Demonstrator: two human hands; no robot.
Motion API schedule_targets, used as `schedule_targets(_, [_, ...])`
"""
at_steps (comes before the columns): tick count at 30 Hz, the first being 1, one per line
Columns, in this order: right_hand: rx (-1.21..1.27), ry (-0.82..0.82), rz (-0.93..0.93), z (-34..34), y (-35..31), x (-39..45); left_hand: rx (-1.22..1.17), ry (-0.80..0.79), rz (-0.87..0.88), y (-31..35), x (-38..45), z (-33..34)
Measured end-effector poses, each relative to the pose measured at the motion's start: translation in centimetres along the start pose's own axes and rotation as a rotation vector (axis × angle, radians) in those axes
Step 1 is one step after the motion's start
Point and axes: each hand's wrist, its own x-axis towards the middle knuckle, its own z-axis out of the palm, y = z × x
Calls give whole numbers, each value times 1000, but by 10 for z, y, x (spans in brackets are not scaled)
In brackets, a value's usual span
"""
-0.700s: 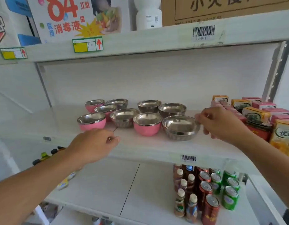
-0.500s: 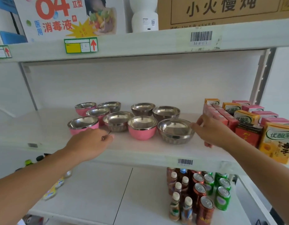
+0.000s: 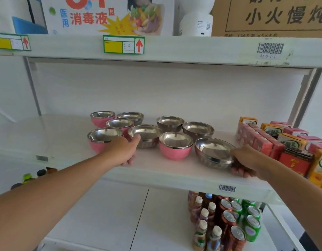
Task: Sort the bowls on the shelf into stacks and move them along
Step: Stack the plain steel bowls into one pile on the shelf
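Observation:
Several bowls sit on the white middle shelf [image 3: 66,142], some pink outside, some plain steel. My left hand [image 3: 123,151] reaches between the front-left pink bowl [image 3: 102,140] and the middle steel bowl [image 3: 147,135]. Its thumb lies on that steel bowl's rim and its fingers curl against the bowl's side. My right hand [image 3: 247,161] grips the right side of the large front steel bowl [image 3: 213,153], thumb at the rim, fingers underneath. Another pink bowl [image 3: 175,147] stands between the two gripped bowls. More pink bowls [image 3: 102,117] and steel bowls [image 3: 170,122] stand behind.
Drink cartons [image 3: 276,140] crowd the right end of the same shelf, close to my right hand. The shelf's left part is bare. Bottles and cans [image 3: 227,221] stand on the shelf below. The upper shelf [image 3: 192,49] carries boxes overhead.
Both hands have moved in from the shelf's front onto the bowls: the left onto the middle steel bowl, the right around the large steel bowl. The view has come closer.

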Motion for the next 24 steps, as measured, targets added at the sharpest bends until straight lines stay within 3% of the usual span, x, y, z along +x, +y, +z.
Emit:
schedule_targets(11, [81,84,5,-14,3,-10,-369,-97,-417,26,41,15])
schedule_targets(24, [133,107,-6,-30,14,-8,-383,-117,-354,24,67,13])
